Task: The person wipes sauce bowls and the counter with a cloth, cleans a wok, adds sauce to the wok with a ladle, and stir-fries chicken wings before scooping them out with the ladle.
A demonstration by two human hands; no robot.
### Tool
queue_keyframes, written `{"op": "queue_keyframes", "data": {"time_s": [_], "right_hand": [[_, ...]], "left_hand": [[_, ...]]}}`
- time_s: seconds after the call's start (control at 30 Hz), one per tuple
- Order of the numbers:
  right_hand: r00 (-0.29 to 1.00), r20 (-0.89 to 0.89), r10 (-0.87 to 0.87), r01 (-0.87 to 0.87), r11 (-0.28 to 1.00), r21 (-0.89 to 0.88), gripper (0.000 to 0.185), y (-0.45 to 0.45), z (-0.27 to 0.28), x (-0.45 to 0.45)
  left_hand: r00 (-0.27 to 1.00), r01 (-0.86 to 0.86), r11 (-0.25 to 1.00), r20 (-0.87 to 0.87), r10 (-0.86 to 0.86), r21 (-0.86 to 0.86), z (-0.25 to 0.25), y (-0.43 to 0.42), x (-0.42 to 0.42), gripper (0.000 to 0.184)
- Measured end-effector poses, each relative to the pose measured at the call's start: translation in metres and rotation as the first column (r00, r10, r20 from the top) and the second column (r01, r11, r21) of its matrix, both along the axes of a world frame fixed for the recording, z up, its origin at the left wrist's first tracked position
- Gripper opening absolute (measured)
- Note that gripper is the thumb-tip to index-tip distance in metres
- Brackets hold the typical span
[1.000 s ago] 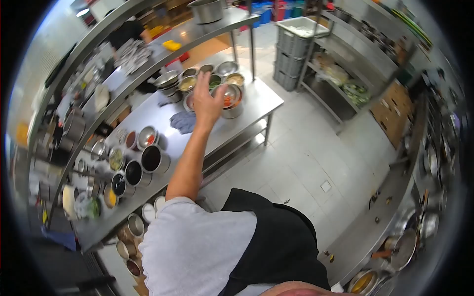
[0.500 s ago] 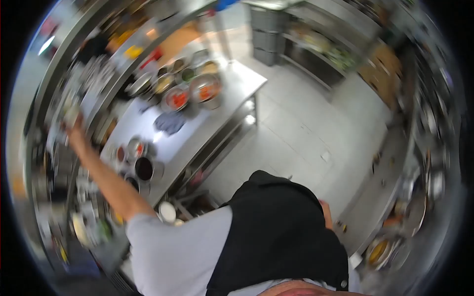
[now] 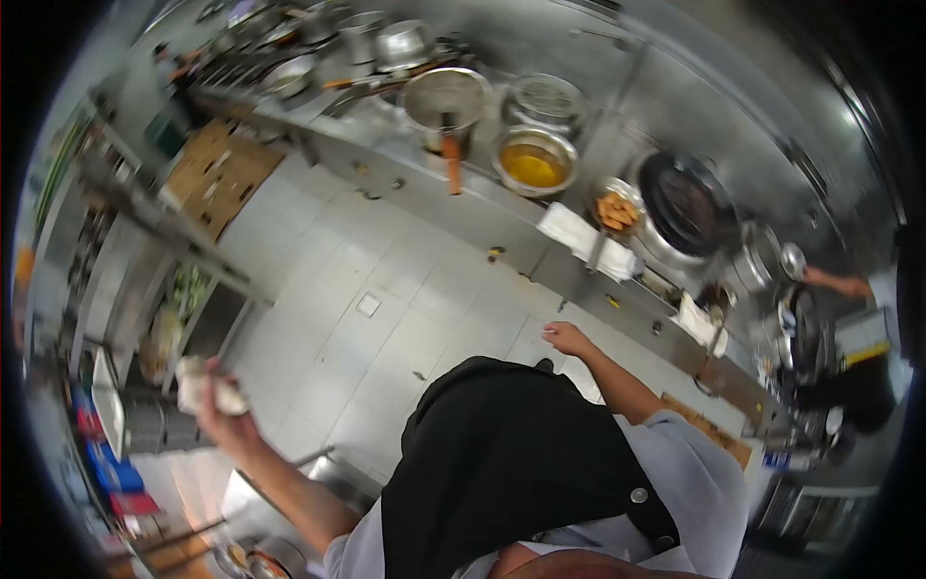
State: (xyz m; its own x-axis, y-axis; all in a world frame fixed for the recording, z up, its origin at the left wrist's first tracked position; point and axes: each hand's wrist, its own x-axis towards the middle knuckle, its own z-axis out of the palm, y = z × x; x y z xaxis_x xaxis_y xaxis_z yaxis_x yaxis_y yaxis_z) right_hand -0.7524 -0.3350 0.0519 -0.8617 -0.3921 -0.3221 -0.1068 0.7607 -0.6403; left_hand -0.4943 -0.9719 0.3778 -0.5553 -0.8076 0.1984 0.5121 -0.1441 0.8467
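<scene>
My left hand [image 3: 224, 417] is raised at the left, its fingers closed around a crumpled white cloth [image 3: 210, 388]. It is blurred, and the cloth's far side is out of sight. My right hand [image 3: 569, 339] hangs over the floor before the stove counter, fingers curled in. A small pale spot shows at its fingertips, but I cannot make out whether it holds anything. On the counter beyond it are a white towel [image 3: 586, 239], a ladle of fried pieces [image 3: 617, 209], a black wok [image 3: 685, 205] and a bowl of yellow oil [image 3: 533, 166].
A steel counter [image 3: 434, 207] runs along the far side, with a large strainer [image 3: 446, 101] and pots. Tiled floor [image 3: 386, 289] lies before me. Flattened cardboard [image 3: 224, 179] and shelves are at left. Another person's hand [image 3: 837, 283] holds a ladle at the right.
My view has swung from the prep table with its bowls to the stove counter. My left hand has come away from the shelf with a white cloth. My right hand is now visible.
</scene>
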Motion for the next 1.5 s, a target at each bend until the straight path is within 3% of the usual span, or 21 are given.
{"op": "queue_keyframes", "data": {"time_s": [0.13, 0.23, 0.3, 0.43, 0.47, 0.5, 0.63, 0.7, 0.77, 0.83, 0.9, 0.97, 1.03, 1.07, 1.17, 1.23, 1.3, 1.33, 1.4, 1.43, 1.5], "right_hand": [[0.840, -0.280, -0.466, 0.497, 0.866, 0.050, 0.036, 0.180, 0.014, 0.056], [0.440, -0.507, -0.741, 0.878, 0.473, 0.071, 0.039, 0.284, 0.042, 0.083], [0.250, -0.712, -0.656, 0.943, 0.332, 0.025, 0.049, 0.340, 0.061, 0.092], [0.076, -0.743, -0.665, 0.986, 0.161, -0.043, 0.063, 0.426, 0.039, 0.084], [0.105, -0.621, -0.776, 0.993, 0.050, 0.106, 0.069, 0.430, 0.047, 0.077], [0.103, -0.486, -0.868, 0.963, -0.035, 0.266, 0.074, 0.437, 0.054, 0.072], [0.032, -0.073, -0.997, 0.979, 0.017, 0.201, 0.073, 0.508, 0.005, 0.070], [0.038, -0.149, -0.988, 0.996, 0.025, 0.083, 0.065, 0.519, 0.006, 0.072], [0.035, -0.225, -0.974, 0.998, 0.044, -0.035, 0.057, 0.515, 0.017, 0.077], [-0.070, -0.369, -0.927, 0.960, 0.038, -0.277, 0.045, 0.495, 0.035, 0.083], [-0.028, -0.421, -0.907, 0.975, 0.068, -0.212, 0.041, 0.498, 0.039, 0.085], [0.029, -0.479, -0.877, 0.982, 0.114, -0.148, 0.037, 0.518, 0.052, 0.077], [-0.027, 0.042, -0.999, 0.998, -0.030, -0.061, 0.029, 0.520, 0.116, 0.042], [-0.060, 0.114, -0.992, 0.968, -0.086, -0.235, 0.021, 0.530, 0.123, 0.024], [0.121, -0.059, -0.991, 0.912, 0.134, -0.387, 0.026, 0.576, 0.156, -0.047], [0.223, 0.031, -0.974, 0.795, 0.163, -0.584, 0.035, 0.567, 0.231, -0.100], [0.262, 0.172, -0.950, 0.713, 0.070, -0.698, 0.042, 0.561, 0.261, -0.140], [0.278, 0.155, -0.948, 0.705, 0.091, -0.704, 0.042, 0.571, 0.272, -0.159], [0.330, -0.094, -0.939, 0.861, 0.340, -0.379, 0.038, 0.593, 0.289, -0.195], [0.338, -0.103, -0.935, 0.857, 0.351, -0.376, 0.038, 0.599, 0.295, -0.216], [0.514, -0.386, -0.766, 0.827, 0.562, -0.013, 0.038, 0.609, 0.309, -0.254]], "left_hand": [[0.844, 0.486, 0.859, 0.169, -0.509, 0.160, -0.029, 0.164, -0.188, 0.058], [0.463, 0.801, 0.492, 0.169, -0.870, 0.340, -0.075, 0.319, -0.281, 0.049], [0.177, 0.831, 0.261, 0.212, -0.961, 0.492, -0.100, 0.418, -0.320, 0.036], [-0.190, 0.789, -0.015, 0.220, -0.957, 0.614, -0.145, 0.594, -0.401, 0.039], [-0.271, 0.774, -0.088, 0.202, -0.941, 0.627, -0.157, 0.632, -0.423, 0.043], [-0.274, 0.769, -0.091, 0.198, -0.941, 0.632, -0.153, 0.669, -0.438, 0.043], [-0.314, 0.737, -0.065, 0.256, -0.914, 0.673, -0.149, 0.792, -0.495, 0.063], [-0.348, 0.720, -0.090, 0.246, -0.905, 0.688, -0.149, 0.834, -0.518, 0.068], [-0.303, 0.714, 0.011, 0.323, -0.897, 0.700, -0.144, 0.870, -0.531, 0.073], [-0.245, 0.701, 0.061, 0.321, -0.915, 0.711, -0.156, 0.900, -0.544, 0.073], [-0.088, 0.610, 0.226, 0.348, -0.933, 0.760, -0.153, 0.921, -0.551, 0.073], [-0.067, 0.577, 0.221, 0.315, -0.947, 0.787, -0.154, 0.936, -0.561, 0.068], [-0.037, 0.498, 0.344, 0.416, -0.909, 0.796, -0.151, 0.947, -0.567, 0.064], [-0.043, 0.460, 0.349, 0.413, -0.910, 0.817, -0.140, 0.942, -0.564, 0.057], [-0.106, 0.590, 0.301, 0.441, -0.891, 0.750, -0.166, 0.944, -0.570, 0.045], [-0.106, 0.598, 0.249, 0.382, -0.918, 0.762, -0.191, 0.946, -0.581, 0.033], [-0.052, 0.633, 0.302, 0.427, -0.903, 0.713, -0.212, 0.951, -0.590, 0.028], [-0.016, 0.593, 0.384, 0.487, -0.874, 0.708, -0.191, 0.947, -0.585, 0.032], [0.016, 0.601, 0.415, 0.508, -0.861, 0.683, -0.172, 0.936, -0.580, 0.031], [0.030, 0.611, 0.446, 0.545, -0.838, 0.653, -0.171, 0.933, -0.579, 0.031], [0.036, 0.625, 0.452, 0.554, -0.832, 0.637, -0.178, 0.926, -0.581, 0.029]]}}
